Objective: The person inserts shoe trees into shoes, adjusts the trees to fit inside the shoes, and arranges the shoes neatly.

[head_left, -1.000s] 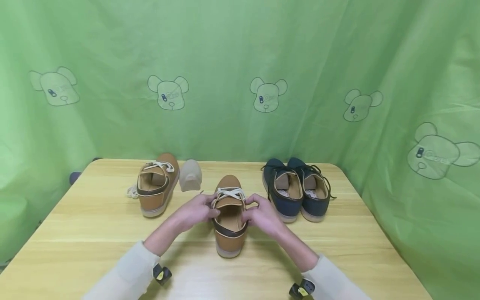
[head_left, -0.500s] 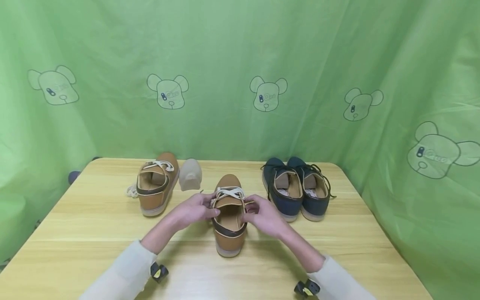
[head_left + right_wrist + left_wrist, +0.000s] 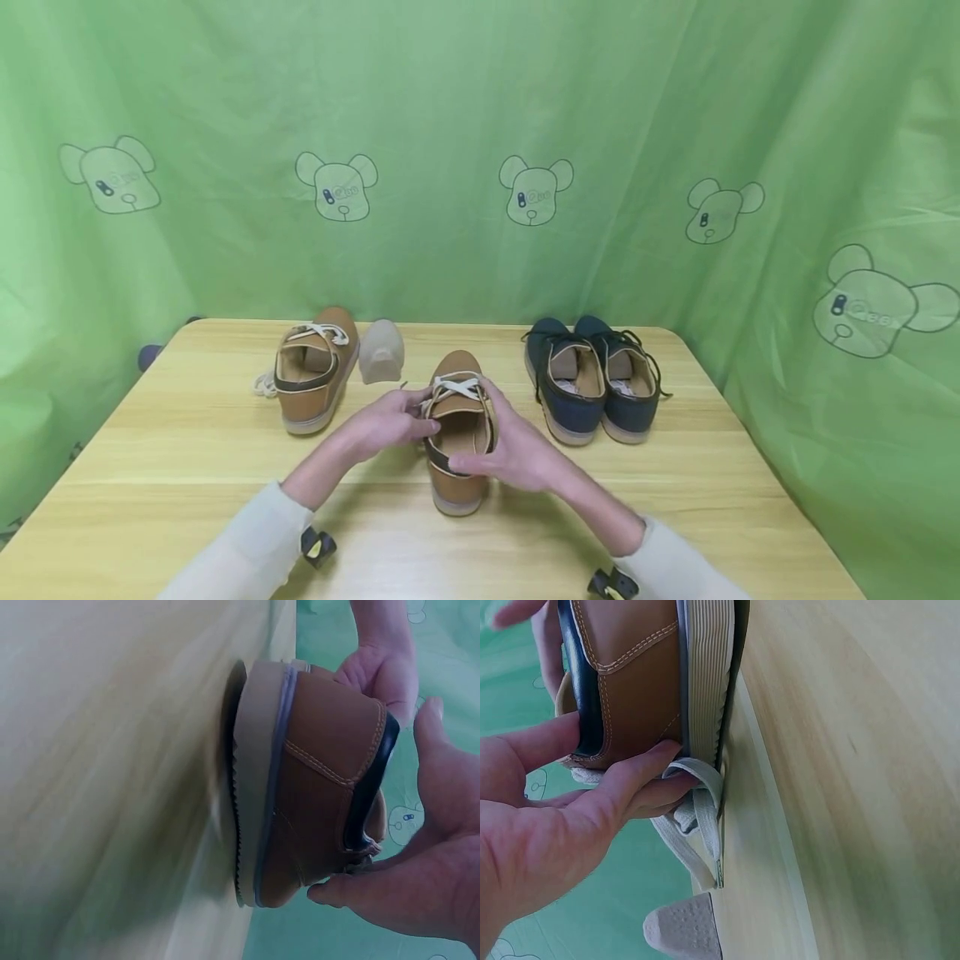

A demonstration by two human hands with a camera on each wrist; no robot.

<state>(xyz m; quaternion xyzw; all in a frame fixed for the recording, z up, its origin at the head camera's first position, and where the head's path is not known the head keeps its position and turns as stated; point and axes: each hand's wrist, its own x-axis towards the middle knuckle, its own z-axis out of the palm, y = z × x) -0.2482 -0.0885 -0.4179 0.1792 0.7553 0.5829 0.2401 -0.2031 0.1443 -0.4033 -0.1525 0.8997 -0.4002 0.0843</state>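
Note:
A brown lace-up shoe (image 3: 459,487) with white laces and a dark collar stands on the table, heel toward me. My left hand (image 3: 393,423) grips its left side, the thumb at the collar opening and the fingers along the outer side near a loose lace (image 3: 699,802). On the other side my right hand (image 3: 517,446) is spread wide. Its fingertips touch the shoe near the laces, and its thumb (image 3: 429,724) stands out straight, apart from the collar in the right wrist view. The inside of the toe is hidden.
At the back left stands another brown shoe (image 3: 306,404), with a white lace bundle (image 3: 265,383) beside it and a pale shoe insert (image 3: 381,350) to its right. A pair of dark blue shoes, the left shoe (image 3: 573,414) and the right shoe (image 3: 628,415), stands back right. A green curtain (image 3: 450,267) hangs behind the table.
My right hand has opened from the shoe's right edge, its thumb now stretched left over the heel opening and its fingers forward by the laces. The left hand and shoe stay nearly still.

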